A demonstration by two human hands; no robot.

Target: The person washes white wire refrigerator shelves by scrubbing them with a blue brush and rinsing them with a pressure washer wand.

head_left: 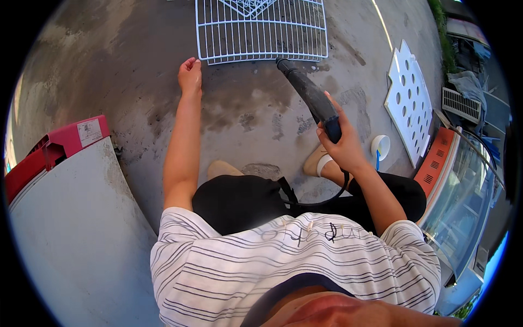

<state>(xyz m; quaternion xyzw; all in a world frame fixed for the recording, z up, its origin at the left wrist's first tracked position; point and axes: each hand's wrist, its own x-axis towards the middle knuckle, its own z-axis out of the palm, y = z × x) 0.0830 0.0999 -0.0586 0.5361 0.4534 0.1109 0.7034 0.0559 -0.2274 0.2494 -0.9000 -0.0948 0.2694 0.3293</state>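
Gripping black nozzle tool (308,92) by rear, right hand (346,144) wraps fingers round it, probably steadying tip toward wire rack (261,22), twelve o'clock; left hand (190,77), eleven o'clock, loosely curled, hold on rack corner unclear

Wears a loose white T-shirt (294,256) with thin dark stripes, short wide sleeves (411,240), pale and black lettering (332,232) across the chest and a dark neckband (297,278); also black trousers (237,204), beige shoes (312,161), a white sock (324,164).
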